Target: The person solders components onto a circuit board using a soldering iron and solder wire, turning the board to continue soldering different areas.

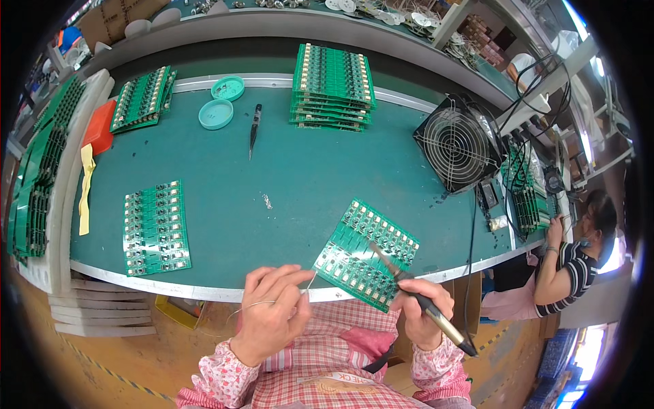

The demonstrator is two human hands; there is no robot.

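Note:
A green circuit board panel [361,255] lies tilted at the table's near edge, with rows of small components along it. My right hand [424,310] is closed round the dark handle of a soldering iron [436,315]; its metal tip is over the middle of the panel. Between the fingers of my left hand [276,310] is a thin solder wire [312,279], its end close to the panel's left corner. The wire trails away behind that hand to the left. Whether the iron's tip touches the board I cannot tell.
Another board panel [155,228] lies at left. Farther back are a panel stack [334,85], tweezers [255,129], a round green dish [216,114] and a red box [100,128]. A black fan [455,144] with cables stands right. A co-worker [569,266] sits at far right.

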